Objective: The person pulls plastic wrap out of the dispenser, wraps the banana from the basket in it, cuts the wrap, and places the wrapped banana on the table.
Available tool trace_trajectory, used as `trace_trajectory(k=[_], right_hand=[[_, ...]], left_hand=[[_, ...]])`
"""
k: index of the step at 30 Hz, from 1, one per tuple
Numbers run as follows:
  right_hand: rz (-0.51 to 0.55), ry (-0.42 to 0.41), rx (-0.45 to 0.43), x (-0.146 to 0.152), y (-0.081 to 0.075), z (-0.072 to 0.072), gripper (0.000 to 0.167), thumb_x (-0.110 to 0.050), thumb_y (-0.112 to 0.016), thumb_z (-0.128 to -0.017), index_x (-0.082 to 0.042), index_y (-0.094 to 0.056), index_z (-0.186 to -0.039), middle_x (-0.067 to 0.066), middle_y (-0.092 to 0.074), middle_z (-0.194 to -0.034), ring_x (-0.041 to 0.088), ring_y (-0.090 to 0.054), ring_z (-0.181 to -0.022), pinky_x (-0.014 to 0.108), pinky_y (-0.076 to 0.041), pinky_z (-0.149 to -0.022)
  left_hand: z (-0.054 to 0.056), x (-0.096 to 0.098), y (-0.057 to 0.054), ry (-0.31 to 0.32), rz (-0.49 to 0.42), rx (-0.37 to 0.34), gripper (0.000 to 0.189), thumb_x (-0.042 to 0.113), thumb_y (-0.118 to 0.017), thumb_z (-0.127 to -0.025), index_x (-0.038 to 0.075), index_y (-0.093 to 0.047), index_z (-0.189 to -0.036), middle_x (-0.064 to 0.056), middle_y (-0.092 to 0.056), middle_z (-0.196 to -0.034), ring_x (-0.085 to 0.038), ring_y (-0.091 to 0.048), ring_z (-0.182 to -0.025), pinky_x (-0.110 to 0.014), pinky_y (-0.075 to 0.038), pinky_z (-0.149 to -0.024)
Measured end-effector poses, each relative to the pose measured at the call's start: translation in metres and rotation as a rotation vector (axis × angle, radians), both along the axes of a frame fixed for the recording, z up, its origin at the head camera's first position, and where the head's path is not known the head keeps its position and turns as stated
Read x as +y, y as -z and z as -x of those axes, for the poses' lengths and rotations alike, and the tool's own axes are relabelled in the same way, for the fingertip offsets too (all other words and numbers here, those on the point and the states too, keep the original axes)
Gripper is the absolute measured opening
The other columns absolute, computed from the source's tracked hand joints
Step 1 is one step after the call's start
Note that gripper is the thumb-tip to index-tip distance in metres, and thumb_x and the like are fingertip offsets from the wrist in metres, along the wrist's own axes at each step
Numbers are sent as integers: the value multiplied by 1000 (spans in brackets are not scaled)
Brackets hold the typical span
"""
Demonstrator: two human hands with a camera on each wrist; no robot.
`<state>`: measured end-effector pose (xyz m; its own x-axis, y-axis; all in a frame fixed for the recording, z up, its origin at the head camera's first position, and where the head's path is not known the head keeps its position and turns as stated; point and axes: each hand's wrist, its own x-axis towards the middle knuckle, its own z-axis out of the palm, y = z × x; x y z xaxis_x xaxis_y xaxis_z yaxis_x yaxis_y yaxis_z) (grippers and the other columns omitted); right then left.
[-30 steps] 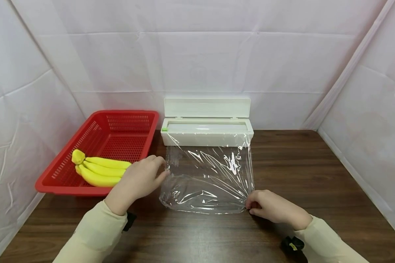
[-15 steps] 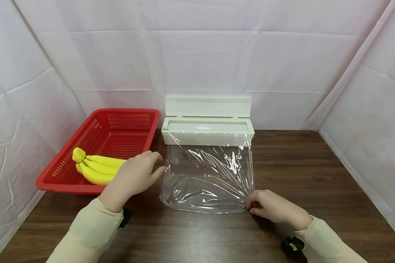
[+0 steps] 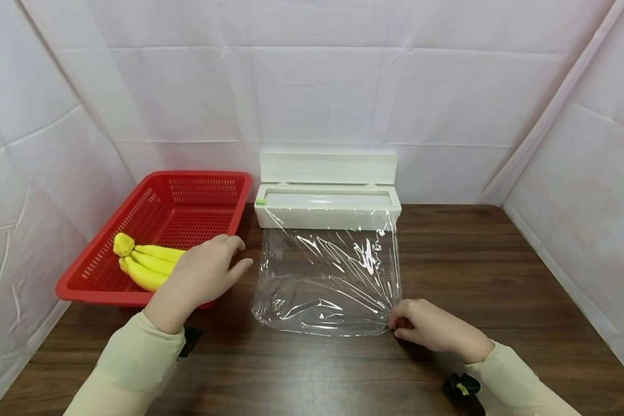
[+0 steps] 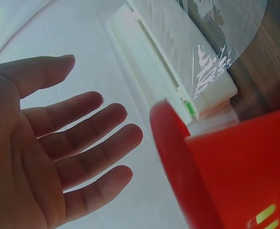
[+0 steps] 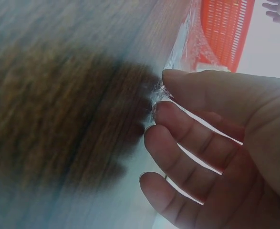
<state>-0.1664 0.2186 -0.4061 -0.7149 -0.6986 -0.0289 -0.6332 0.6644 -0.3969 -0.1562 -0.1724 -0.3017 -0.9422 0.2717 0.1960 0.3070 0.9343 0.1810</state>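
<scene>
A sheet of clear plastic wrap (image 3: 322,283) stretches toward me from a white wrap dispenser (image 3: 327,216) whose lid stands raised. My right hand (image 3: 431,326) pinches the sheet's near right corner between thumb and fingers, and in the right wrist view the bunched film (image 5: 158,93) shows at the thumb tip. My left hand (image 3: 203,271) is in the air at the red basket's near right corner, holding nothing. Its fingers are spread and relaxed in the left wrist view. Behind that hand, yellow bananas (image 3: 148,266) lie in the red basket (image 3: 104,297), partly hidden by it.
The basket and dispenser stand side by side at the back of a dark wooden table (image 3: 463,254). White cloth (image 3: 317,92) hangs behind and along both sides. A green piece (image 3: 260,202) sits at the dispenser's left end.
My left hand has moved left, away from the plastic wrap's left edge, to over the basket's near right corner. The right hand keeps its pinch in the same place.
</scene>
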Motion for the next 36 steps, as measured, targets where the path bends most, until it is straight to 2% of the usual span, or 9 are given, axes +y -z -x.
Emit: trace_trajectory(k=[8, 16, 23, 29, 36], right_hand=[[5, 4, 14, 1, 2, -1, 10, -8, -68, -82, -18, -65, -84, -9, -62, -87, 3, -56, -79, 24, -48, -67], [11, 20, -27, 0, 2, 0, 10, -7, -67, -83, -16, -64, -84, -9, -60, -83, 0, -50, -72, 20, -44, -61], [8, 23, -37, 0, 1, 0, 9, -7, -67, -83, -15, -65, -85, -8, -61, -85, 0, -52, -74, 21, -45, -63], [-3, 24, -35, 0, 0, 0, 8, -8, -67, -84, -16, -66, -86, -8, -63, -87, 2, -55, -77, 23, -47, -65], [3, 19, -37, 0, 1, 0, 9, -7, -67, -84, -16, -65, -86, -9, -62, -85, 1, -54, -75, 23, -46, -64]], left_hand=[[1, -6, -7, -19, 13, -24, 35, 27, -68, -85, 1, -62, -107, -11, -64, -87, -21, -57, -74, -40, -53, -67], [4, -12, -12, -47, 16, -59, 38, 28, -67, -86, 1, -60, -111, -13, -63, -91, -23, -57, -76, -42, -53, -69], [5, -20, -19, -54, 40, -60, 32, 28, -64, -88, 1, -59, -103, -7, -56, -75, -20, -52, -69, -37, -48, -61], [4, -26, -26, -82, 29, -122, 41, 31, -66, -86, -1, -58, -111, -12, -62, -86, -21, -55, -72, -40, -53, -64], [6, -34, -32, -111, 28, -149, 41, 31, -65, -87, 0, -57, -113, -14, -63, -92, -23, -58, -76, -42, -54, -64]])
